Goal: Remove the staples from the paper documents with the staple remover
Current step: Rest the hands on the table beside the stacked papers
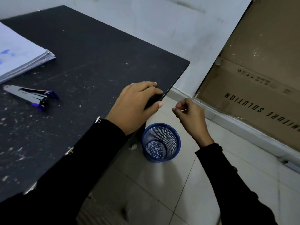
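Observation:
A thick stack of white paper documents (19, 54) lies at the far left of the black table (90, 59). Just in front of it lies a black and purple staple remover (34, 96), with no hand on it. My left hand (134, 104) rests flat on the table's right edge, its fingers curled over the rim and its thumb below. My right hand (190, 114) hangs off the table, above the floor, pinching a small thin staple (184, 110) between thumb and fingers. A blue mesh bin (160, 142) stands on the floor below and to the left of that hand.
The bin's bottom holds several small pale bits. A large brown cardboard box (259, 75) leans against the white wall at the right. Pale floor tiles (178, 192) spread below the table. Pale specks dot the tabletop.

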`<state>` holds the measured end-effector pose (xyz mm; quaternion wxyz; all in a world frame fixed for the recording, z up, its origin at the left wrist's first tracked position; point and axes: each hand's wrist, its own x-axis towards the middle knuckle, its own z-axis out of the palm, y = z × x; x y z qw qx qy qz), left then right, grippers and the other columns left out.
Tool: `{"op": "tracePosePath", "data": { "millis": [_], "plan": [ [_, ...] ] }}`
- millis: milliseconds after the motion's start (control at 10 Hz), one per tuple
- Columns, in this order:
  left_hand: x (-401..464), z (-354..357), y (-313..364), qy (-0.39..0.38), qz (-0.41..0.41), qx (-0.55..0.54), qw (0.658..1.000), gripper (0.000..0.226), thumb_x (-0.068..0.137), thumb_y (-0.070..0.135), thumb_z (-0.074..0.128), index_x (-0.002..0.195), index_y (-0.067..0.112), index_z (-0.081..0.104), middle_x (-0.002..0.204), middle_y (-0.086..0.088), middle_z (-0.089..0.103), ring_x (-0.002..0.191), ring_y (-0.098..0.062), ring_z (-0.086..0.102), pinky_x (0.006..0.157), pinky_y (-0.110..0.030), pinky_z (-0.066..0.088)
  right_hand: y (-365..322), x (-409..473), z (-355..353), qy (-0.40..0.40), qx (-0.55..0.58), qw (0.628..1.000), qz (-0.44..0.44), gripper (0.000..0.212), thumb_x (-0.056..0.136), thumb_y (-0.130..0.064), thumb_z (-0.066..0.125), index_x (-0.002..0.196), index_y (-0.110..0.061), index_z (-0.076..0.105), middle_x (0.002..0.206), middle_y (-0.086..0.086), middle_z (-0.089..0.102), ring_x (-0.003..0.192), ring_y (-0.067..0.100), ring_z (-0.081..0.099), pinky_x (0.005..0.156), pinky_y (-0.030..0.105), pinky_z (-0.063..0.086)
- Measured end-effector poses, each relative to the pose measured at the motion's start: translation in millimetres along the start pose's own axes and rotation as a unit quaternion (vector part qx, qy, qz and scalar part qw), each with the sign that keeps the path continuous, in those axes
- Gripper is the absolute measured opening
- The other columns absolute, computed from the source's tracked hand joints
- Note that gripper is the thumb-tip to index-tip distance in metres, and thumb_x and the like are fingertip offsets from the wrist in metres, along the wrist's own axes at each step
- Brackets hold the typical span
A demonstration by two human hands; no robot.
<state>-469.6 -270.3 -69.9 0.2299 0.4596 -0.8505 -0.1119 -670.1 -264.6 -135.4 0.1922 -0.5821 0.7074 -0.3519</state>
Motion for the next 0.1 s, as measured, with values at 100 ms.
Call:
{"op": "tracePosePath", "data": {
  "millis": [100],
  "plan": [
    [-1.6, -1.5, 1.4, 0.017, -0.009, -0.01, 1.0, 0.046, 0.09, 0.044, 0.044, 0.124, 0.019, 0.062, 0.137, 0.001, 0.056, 0.126, -0.015, 0.051, 0.109, -0.037, 0.037, -11.2, -4.4, -3.1, 0.01, 0.011, 1.0, -0.012, 0.009, 0.086, -0.024, 0.065, 0.09, -0.017, 0.061, 0.086, -0.002, 0.067, 0.072, 0.012, 0.063, 0.065, 0.023, 0.048]
  ]
}}
